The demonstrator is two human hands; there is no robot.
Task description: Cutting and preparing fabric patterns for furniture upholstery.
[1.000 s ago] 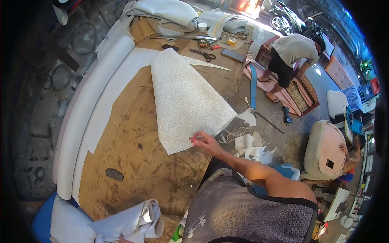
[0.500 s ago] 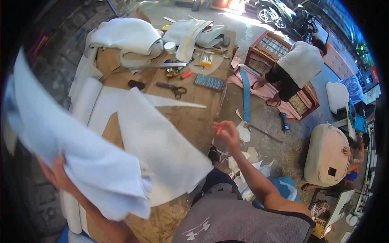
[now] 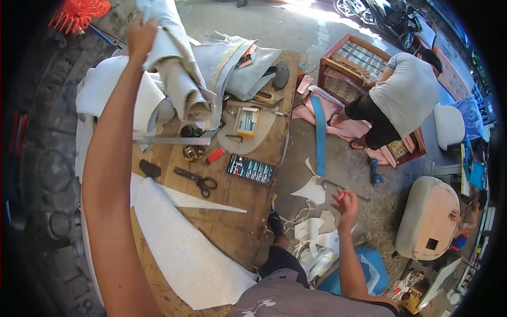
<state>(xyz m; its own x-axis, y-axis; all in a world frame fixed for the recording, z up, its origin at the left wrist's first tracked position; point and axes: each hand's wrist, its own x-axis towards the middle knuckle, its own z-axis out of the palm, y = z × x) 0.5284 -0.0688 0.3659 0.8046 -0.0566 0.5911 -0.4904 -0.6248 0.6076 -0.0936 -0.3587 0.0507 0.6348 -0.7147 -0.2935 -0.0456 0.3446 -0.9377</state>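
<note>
My left hand (image 3: 141, 39) is stretched far forward over the table's far end, closed on the edge of a pale fabric sheet (image 3: 177, 66). The sheet hangs in folds above other pieces, its tan underside partly turned out. Off the table's right side, my right hand (image 3: 346, 206) is raised with its fingers pinched round a small red object (image 3: 342, 196), too small to name. A large white cut piece (image 3: 182, 253) lies on the wooden table (image 3: 227, 232) nearest me. Black-handled scissors (image 3: 198, 182) rest just beyond it.
On the table are a metal ruler (image 3: 174, 141), a tape measure (image 3: 193, 152), a bit set (image 3: 251, 169) and folded material (image 3: 105, 95). Scraps (image 3: 311, 232) litter the floor at right. A co-worker (image 3: 404, 95) bends over a wooden seat frame (image 3: 359, 55); a cushioned piece (image 3: 428, 216) stands nearer.
My left hand has swung the fabric sheet from the near left to the table's far end. My right hand has moved right, away from the table, still with the red object.
</note>
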